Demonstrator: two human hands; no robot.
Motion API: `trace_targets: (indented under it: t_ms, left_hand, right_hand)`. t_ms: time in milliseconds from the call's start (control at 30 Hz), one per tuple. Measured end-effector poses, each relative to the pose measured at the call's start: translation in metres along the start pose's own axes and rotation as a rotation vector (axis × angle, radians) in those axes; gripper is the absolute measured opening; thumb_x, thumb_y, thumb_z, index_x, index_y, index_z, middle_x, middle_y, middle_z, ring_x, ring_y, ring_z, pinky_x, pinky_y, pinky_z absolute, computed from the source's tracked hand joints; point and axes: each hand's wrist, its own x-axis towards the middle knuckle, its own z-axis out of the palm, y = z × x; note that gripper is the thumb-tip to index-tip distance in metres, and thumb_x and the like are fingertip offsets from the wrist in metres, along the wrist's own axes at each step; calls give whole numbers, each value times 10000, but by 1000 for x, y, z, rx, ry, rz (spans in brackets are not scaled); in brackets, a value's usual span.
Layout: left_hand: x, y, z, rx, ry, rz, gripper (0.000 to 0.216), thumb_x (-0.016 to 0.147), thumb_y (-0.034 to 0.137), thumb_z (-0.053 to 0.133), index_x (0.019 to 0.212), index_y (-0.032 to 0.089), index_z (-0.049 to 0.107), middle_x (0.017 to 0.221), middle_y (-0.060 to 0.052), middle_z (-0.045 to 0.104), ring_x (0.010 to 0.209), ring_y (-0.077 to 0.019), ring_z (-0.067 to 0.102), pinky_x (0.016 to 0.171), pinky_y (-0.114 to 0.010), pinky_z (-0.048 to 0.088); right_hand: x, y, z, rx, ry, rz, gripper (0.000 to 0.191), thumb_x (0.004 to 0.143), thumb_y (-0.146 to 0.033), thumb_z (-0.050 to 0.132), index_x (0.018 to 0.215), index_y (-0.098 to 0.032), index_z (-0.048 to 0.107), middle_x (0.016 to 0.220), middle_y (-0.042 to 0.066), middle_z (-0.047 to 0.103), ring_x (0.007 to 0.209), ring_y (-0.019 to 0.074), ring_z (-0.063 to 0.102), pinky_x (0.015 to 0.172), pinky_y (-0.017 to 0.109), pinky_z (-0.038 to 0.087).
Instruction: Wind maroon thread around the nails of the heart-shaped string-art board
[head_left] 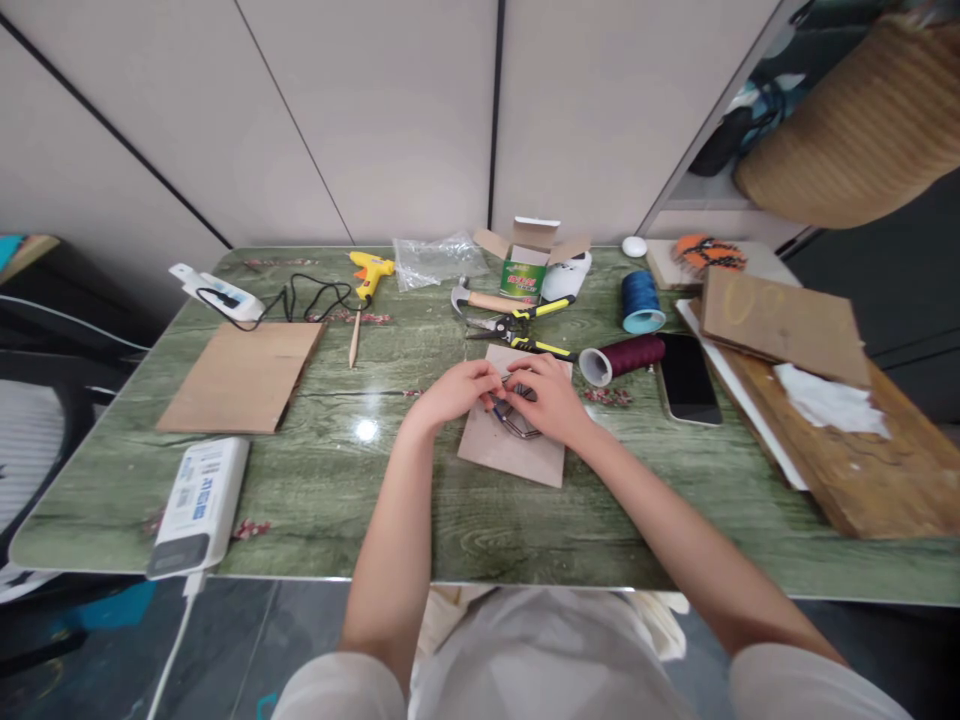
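Note:
Both my hands meet over a small brown board [501, 452] in the middle of the green table [420, 500]. My left hand [459, 390] has its fingers curled and pinched on a thin dark wire shape [519, 424] lying on the board. My right hand [551, 398] is closed over the same wire shape from the right. Most of the wire piece is hidden under my fingers.
Behind my hands lie yellow-handled pliers [517, 322], a hammer [480, 299], an open small box [523, 266], a blue thread spool [641, 301], a maroon spool [622, 359] and a phone [686, 377]. A glue gun [369, 271], cardboard [241, 376] and power bank [199, 505] sit left; wooden boards [847, 440] right.

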Motion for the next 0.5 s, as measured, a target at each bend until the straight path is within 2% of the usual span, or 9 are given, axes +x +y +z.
trace_targets:
  t_ms: [100, 167, 300, 500]
  left_hand:
    - [1, 3, -1, -33, 166, 19, 138, 769, 241, 511, 690, 153, 582, 743, -26, 628, 610, -110, 539, 620, -256, 412]
    - [2, 4, -1, -25, 229, 18, 148, 780, 232, 492, 690, 150, 576, 717, -22, 611, 633, -115, 537, 609, -247, 387]
    - [5, 2, -1, 9, 260, 15, 148, 788, 227, 467, 695, 154, 557, 697, -10, 594, 645, -116, 540, 608, -239, 363]
    - [10, -6, -5, 48, 310, 17, 134, 790, 233, 448, 726, 154, 536, 761, -4, 602, 655, -100, 541, 630, -230, 369]
  right_hand:
    - [3, 3, 2, -3, 34, 55, 85, 795, -233, 556, 747, -205, 620, 1030, 50, 619, 992, 231, 476, 858, 385, 328]
    - [7, 6, 4, -7, 51, 119, 86, 781, -212, 549, 718, -196, 606, 968, 50, 622, 959, 228, 488, 839, 377, 335]
    - [16, 9, 7, -31, 50, 212, 91, 748, -193, 539, 666, -187, 579, 865, 53, 604, 908, 221, 504, 805, 354, 342]
    - [25, 5, 3, -89, 39, 220, 82, 732, -192, 525, 657, -180, 557, 775, 43, 598, 827, 194, 511, 746, 305, 341]
